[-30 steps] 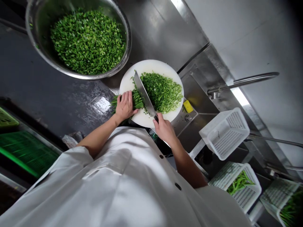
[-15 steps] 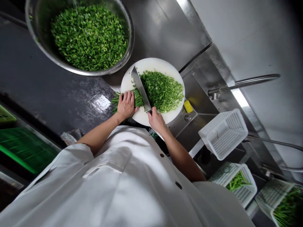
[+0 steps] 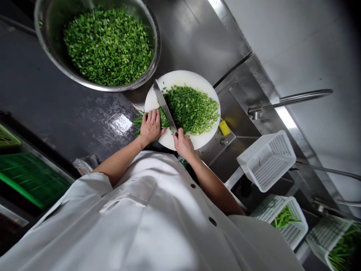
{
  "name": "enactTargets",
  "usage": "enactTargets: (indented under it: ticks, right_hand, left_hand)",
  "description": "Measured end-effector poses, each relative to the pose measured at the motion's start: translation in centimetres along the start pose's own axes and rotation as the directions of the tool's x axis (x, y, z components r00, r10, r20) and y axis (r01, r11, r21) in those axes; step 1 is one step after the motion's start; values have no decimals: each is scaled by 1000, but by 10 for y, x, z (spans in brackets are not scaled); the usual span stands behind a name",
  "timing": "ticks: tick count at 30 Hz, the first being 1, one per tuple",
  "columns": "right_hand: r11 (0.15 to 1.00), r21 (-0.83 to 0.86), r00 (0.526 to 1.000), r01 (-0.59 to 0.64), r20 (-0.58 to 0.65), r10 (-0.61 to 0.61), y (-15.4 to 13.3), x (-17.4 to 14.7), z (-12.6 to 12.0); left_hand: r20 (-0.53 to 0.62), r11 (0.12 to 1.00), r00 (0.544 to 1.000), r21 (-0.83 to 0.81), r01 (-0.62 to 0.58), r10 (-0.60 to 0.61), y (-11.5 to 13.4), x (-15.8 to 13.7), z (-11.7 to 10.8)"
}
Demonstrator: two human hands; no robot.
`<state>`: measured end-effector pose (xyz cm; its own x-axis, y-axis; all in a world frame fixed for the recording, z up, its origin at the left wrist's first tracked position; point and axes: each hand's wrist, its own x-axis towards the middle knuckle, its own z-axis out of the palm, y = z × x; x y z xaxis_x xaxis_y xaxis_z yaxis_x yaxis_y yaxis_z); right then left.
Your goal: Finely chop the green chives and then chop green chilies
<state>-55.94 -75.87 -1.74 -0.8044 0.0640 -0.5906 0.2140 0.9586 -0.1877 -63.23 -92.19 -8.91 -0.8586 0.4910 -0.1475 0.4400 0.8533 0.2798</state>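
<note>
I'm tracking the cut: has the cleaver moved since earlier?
Yes: against the round white cutting board, the cleaver has shifted left, toward the left hand.

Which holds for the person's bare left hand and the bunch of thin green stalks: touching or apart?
Touching. The head view shows the bare left hand laid over the bunch of thin green stalks, which emerges on either side.

Your left hand (image 3: 150,125) clasps palm down; your right hand (image 3: 184,144) is curled in a grip (both forearms (image 3: 211,184) angle inward, elbows bent).
</note>
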Motion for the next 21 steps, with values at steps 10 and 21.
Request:
enactTargets:
  ticks: [10, 21]
  right_hand:
    - [998, -52, 993, 17, 121, -11, 9, -47, -31]
    - [994, -95, 998, 54, 46, -50, 16, -40, -31]
  left_hand:
    - [9, 999, 1000, 44, 10, -10, -5, -10, 2]
    - [-10, 998, 1000, 66, 23, -23, -4, -11, 5]
